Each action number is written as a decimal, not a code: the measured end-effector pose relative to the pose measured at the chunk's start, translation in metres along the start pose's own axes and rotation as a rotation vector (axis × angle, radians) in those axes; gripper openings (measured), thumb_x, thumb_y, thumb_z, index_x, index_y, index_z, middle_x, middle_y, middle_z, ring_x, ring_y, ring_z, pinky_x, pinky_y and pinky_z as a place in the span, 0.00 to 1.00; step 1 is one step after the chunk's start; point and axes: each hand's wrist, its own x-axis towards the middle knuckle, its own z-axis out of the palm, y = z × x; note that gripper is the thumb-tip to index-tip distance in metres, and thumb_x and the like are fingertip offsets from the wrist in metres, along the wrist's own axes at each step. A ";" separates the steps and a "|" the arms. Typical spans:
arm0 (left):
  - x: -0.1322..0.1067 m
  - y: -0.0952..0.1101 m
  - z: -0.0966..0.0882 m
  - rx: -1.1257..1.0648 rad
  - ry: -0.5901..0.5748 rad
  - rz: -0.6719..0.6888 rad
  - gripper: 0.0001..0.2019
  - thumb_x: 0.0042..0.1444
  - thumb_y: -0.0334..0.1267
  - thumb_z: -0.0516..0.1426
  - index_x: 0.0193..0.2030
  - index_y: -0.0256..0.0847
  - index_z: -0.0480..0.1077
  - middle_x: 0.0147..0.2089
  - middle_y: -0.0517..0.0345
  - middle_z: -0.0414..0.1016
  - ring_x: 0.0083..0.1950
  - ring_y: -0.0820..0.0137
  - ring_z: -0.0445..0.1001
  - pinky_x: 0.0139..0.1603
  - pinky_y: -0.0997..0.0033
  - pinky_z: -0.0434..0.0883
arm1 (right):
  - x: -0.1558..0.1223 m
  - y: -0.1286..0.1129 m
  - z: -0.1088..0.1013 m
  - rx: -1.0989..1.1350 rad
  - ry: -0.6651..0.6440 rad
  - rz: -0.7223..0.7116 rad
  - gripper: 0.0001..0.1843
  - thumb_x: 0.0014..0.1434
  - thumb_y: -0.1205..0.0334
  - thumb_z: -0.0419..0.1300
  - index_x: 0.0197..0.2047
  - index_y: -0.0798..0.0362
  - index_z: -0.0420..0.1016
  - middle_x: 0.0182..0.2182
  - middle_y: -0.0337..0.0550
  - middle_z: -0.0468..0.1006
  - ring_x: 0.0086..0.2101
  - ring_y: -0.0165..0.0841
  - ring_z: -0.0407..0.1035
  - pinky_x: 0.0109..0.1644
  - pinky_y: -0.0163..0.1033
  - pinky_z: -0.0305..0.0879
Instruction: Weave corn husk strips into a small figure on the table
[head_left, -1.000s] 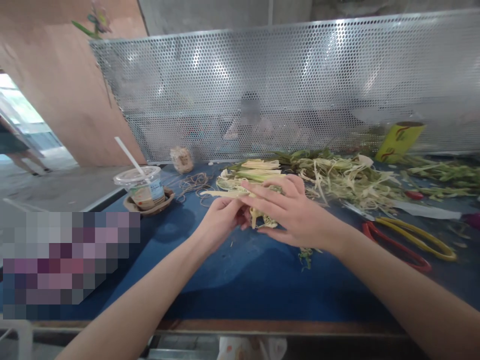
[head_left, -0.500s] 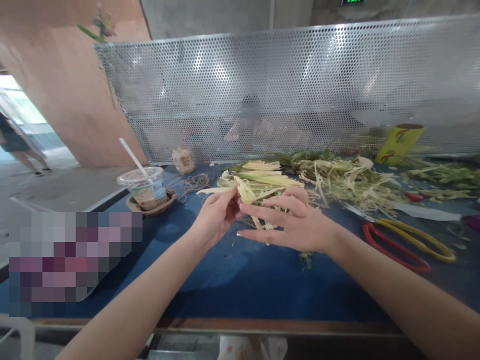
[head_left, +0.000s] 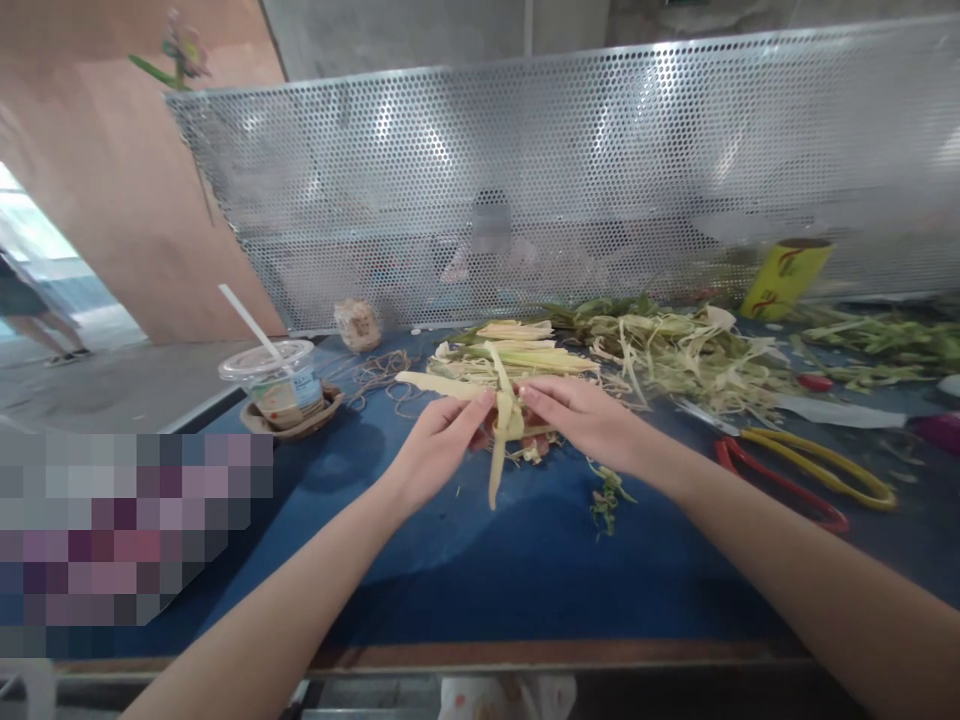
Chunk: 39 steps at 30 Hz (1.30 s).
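My left hand point(head_left: 439, 450) and my right hand point(head_left: 581, 418) meet over the blue table top point(head_left: 480, 560), both pinching a small bundle wrapped in pale yellow leaf strips point(head_left: 506, 425). One strip hangs down from the bundle toward me, and another sticks out to the left past my left fingers. Both hands have their fingers closed on the bundle. Just behind the hands lies a pile of pale leaf strips point(head_left: 517, 355).
A plastic cup with a straw point(head_left: 281, 385) stands at the left on a small dish. Coiled twine point(head_left: 382, 372) lies beside it. Red and yellow scissors point(head_left: 787, 470) and a knife blade point(head_left: 825, 410) lie at right. Green trimmings point(head_left: 675, 350) and a yellow roll point(head_left: 784, 280) sit before the perforated metal screen point(head_left: 525, 180).
My right hand, spread open over the bundle before, has closed onto it. A leaf strip has been folded over and now hangs down in front.
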 end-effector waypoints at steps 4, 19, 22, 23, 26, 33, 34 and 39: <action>-0.003 0.001 0.003 0.154 -0.030 -0.009 0.18 0.56 0.47 0.48 0.23 0.35 0.66 0.19 0.62 0.59 0.22 0.77 0.57 0.23 0.76 0.57 | 0.002 0.004 0.005 0.187 0.009 0.051 0.20 0.59 0.49 0.48 0.49 0.50 0.69 0.24 0.37 0.71 0.17 0.23 0.61 0.17 0.29 0.62; -0.010 0.006 0.012 0.179 -0.141 -0.108 0.32 0.41 0.41 0.63 0.54 0.34 0.63 0.24 0.55 0.77 0.19 0.74 0.67 0.24 0.74 0.65 | 0.003 0.004 0.006 0.508 0.534 0.100 0.13 0.48 0.53 0.61 0.31 0.54 0.75 0.17 0.33 0.62 0.16 0.20 0.53 0.18 0.28 0.50; -0.012 0.006 0.014 0.137 -0.147 -0.116 0.42 0.42 0.40 0.63 0.63 0.37 0.48 0.25 0.56 0.78 0.19 0.75 0.67 0.24 0.75 0.65 | 0.004 0.006 0.004 0.560 0.571 0.122 0.13 0.49 0.53 0.60 0.32 0.55 0.74 0.16 0.32 0.59 0.16 0.20 0.52 0.17 0.27 0.49; -0.012 0.006 0.015 0.114 -0.148 -0.122 0.46 0.42 0.39 0.63 0.65 0.38 0.41 0.25 0.56 0.78 0.19 0.74 0.67 0.23 0.75 0.64 | 0.005 0.006 0.004 0.572 0.562 0.137 0.13 0.49 0.52 0.60 0.32 0.54 0.73 0.16 0.32 0.60 0.16 0.20 0.52 0.17 0.27 0.49; -0.013 0.008 0.017 0.064 -0.117 -0.120 0.48 0.45 0.40 0.61 0.65 0.39 0.34 0.25 0.58 0.78 0.23 0.72 0.71 0.20 0.78 0.63 | 0.006 0.006 0.007 0.574 0.491 0.161 0.13 0.48 0.52 0.60 0.31 0.54 0.69 0.20 0.34 0.65 0.17 0.21 0.58 0.17 0.26 0.52; -0.010 0.009 0.022 -0.038 0.067 -0.020 0.31 0.46 0.40 0.60 0.58 0.37 0.58 0.27 0.60 0.77 0.23 0.73 0.73 0.25 0.75 0.69 | 0.000 -0.004 0.021 0.366 0.377 0.074 0.10 0.50 0.56 0.59 0.25 0.53 0.67 0.19 0.34 0.68 0.16 0.24 0.61 0.19 0.31 0.59; -0.010 0.008 0.021 -0.001 0.082 -0.028 0.26 0.48 0.41 0.59 0.54 0.35 0.64 0.26 0.58 0.77 0.22 0.73 0.72 0.22 0.77 0.66 | -0.001 -0.005 0.020 0.312 0.398 0.047 0.10 0.50 0.56 0.59 0.25 0.54 0.68 0.19 0.35 0.69 0.17 0.24 0.62 0.20 0.31 0.59; -0.009 0.004 0.015 0.148 0.074 -0.055 0.15 0.51 0.45 0.55 0.26 0.32 0.73 0.18 0.56 0.74 0.17 0.77 0.66 0.17 0.79 0.59 | -0.003 -0.008 0.012 0.007 0.584 -0.139 0.09 0.48 0.59 0.61 0.21 0.54 0.70 0.22 0.37 0.71 0.26 0.27 0.65 0.29 0.32 0.59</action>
